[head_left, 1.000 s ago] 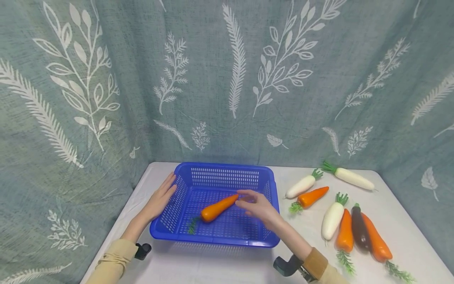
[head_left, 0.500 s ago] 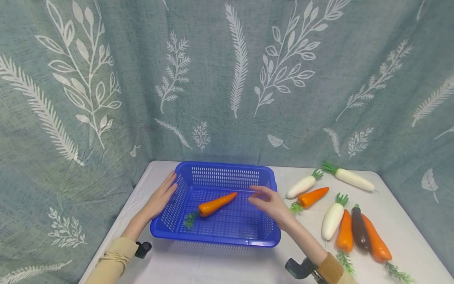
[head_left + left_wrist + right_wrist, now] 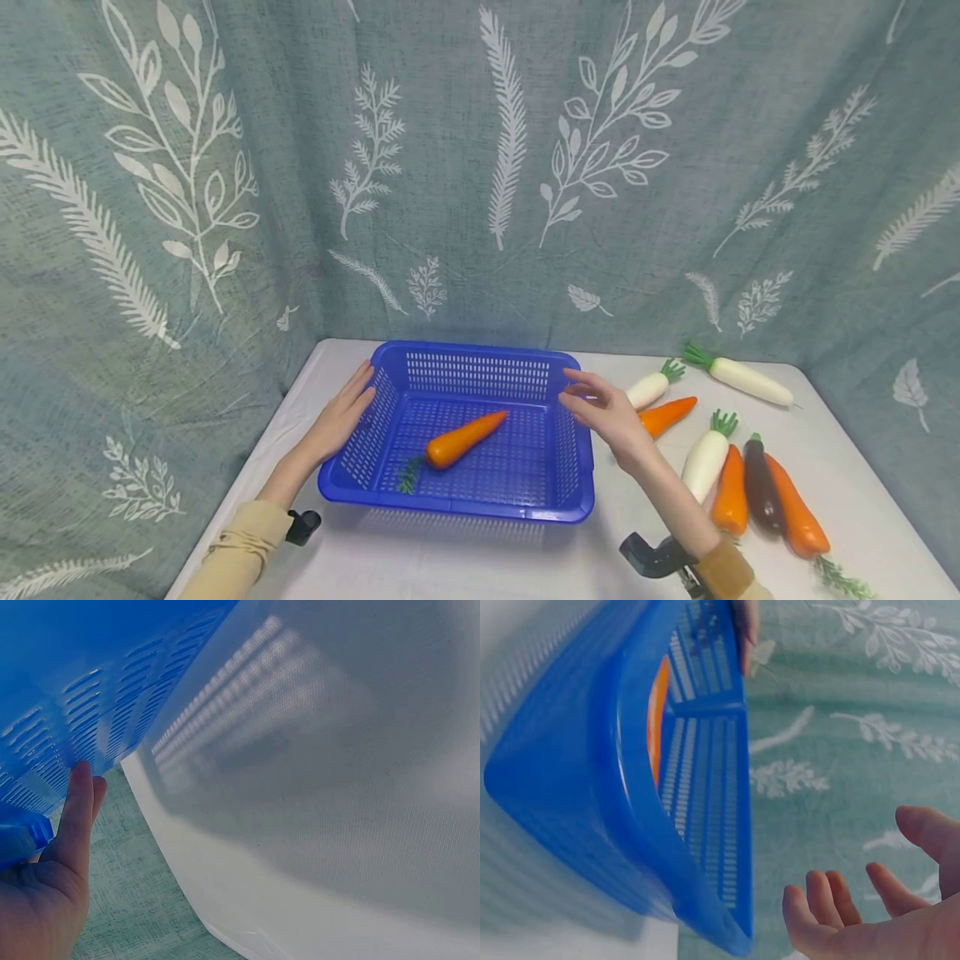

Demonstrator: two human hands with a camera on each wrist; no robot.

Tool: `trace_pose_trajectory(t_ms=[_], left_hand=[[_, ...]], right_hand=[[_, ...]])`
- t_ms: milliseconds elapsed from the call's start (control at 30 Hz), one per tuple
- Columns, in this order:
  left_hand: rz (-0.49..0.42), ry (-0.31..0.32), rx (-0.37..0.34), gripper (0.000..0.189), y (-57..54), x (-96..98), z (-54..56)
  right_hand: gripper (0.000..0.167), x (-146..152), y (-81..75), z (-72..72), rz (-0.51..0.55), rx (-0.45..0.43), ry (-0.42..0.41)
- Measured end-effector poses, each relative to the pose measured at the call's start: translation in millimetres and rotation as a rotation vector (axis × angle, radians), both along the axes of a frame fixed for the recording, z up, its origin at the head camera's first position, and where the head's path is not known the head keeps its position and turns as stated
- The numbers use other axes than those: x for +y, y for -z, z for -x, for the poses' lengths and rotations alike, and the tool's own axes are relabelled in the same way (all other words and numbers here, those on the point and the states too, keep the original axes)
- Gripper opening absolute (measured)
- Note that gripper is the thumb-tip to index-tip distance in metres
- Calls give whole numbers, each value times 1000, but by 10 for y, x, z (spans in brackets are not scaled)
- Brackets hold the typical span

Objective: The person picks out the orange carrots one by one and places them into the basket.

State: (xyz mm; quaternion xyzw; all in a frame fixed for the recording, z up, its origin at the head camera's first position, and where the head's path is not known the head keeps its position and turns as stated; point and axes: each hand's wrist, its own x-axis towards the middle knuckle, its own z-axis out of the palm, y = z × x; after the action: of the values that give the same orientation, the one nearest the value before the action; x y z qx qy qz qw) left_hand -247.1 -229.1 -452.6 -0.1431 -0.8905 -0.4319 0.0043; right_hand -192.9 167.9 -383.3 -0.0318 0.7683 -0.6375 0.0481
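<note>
A blue plastic basket [image 3: 480,505] with slotted sides stands on the white table. Inside it lies one orange carrot [image 3: 465,440], its green top toward the lower left. My left hand [image 3: 341,421] rests along the basket's left side with straight fingers; in the left wrist view its fingertips [image 3: 81,769] are right at the slotted outer wall. My right hand [image 3: 607,417] is over the right rim, fingers loosely bent and nothing between them. The right wrist view has this hand [image 3: 877,922] apart from the basket [image 3: 622,772]. Behind it in the head view, a white radish [image 3: 648,389] and a carrot [image 3: 667,414] are partly hidden.
On the right of the table lie another white radish [image 3: 750,382] at the back, a nearer radish [image 3: 705,462], a carrot [image 3: 731,496], a dark eggplant [image 3: 763,487] and a further carrot [image 3: 798,512]. A green leaf-patterned curtain [image 3: 465,167] hangs behind and at both sides.
My right hand has moved right, from beside the carrot's tip in the basket to over the right rim. The carrot has shifted slightly on the basket floor. My left hand has stayed put.
</note>
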Motion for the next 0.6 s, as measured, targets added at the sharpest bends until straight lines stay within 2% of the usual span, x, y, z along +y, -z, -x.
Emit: trace_pose_trajectory(t_ms=[333, 600], left_hand=[[-11, -8, -8, 59, -9, 3, -6], [-14, -7, -1, 59, -4, 2, -7]], right_hand=[[50, 263, 48, 40, -116, 11, 154], [52, 490, 160, 110, -153, -40, 290]])
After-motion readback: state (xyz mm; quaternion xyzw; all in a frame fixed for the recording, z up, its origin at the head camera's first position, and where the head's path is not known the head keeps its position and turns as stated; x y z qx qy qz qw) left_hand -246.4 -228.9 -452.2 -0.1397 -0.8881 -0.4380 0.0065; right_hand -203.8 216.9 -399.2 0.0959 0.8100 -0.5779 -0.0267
